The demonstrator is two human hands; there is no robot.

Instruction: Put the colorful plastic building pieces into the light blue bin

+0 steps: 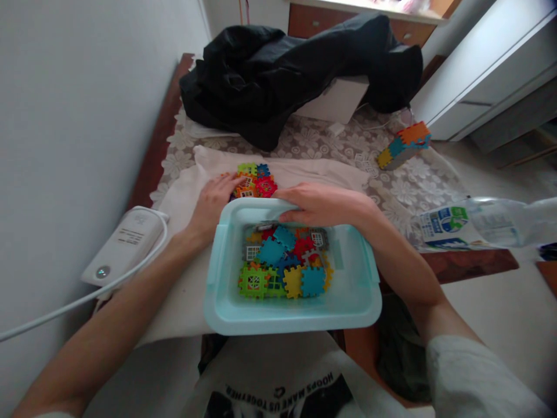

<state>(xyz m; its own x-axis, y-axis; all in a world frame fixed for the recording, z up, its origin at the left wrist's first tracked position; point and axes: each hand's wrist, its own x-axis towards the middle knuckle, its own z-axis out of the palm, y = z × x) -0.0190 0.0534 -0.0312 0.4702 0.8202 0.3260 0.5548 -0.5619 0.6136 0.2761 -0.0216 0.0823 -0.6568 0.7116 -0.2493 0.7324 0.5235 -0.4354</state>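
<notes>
A light turquoise plastic bin [357, 290] is close to my body at the table's near edge. Inside it lie several interlocking plastic building tiles [270, 251] in blue, green, yellow and red. My right hand [319, 203] grips the bin's far rim, thumb inside and fingers over the outer side. Just beyond that rim, a small group of colourful tiles [265, 186] lies on a pale cloth. My left hand [217, 197] rests at the left side of this group, fingers stretched out and touching the tiles; its fingertips are partly hidden among them.
A built tile block [402, 145] stands at the right on the lace tablecloth [304, 139]. Near the right edge lies a clear plastic bottle [478, 223]. A black garment [278, 75] covers the back. At left, a white device [128, 244] with a cable sits by the wall.
</notes>
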